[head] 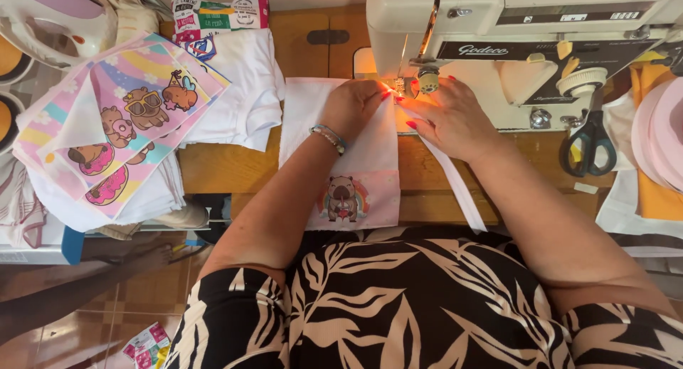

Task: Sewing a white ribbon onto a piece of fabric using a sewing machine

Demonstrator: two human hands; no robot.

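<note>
A white cloth (pixel 370 162) with a pink patch showing a cartoon capybara (pixel 343 198) lies on the wooden table under a white sewing machine (pixel 498 27). My left hand (pixel 352 106) presses flat on the cloth just left of the needle (pixel 400 84). My right hand (pixel 452 120) rests on the cloth's right edge by the presser foot, fingers pinching a white strip (pixel 455 184) that trails down toward my lap.
A stack of printed pink fabric pieces (pixel 121 120) and folded white cloth (pixel 242 91) sits at the left. An iron (pixel 50 20) stands at the far left. Black-handled scissors (pixel 589 145) hang at the right beside pink and orange fabric (pixel 662 155).
</note>
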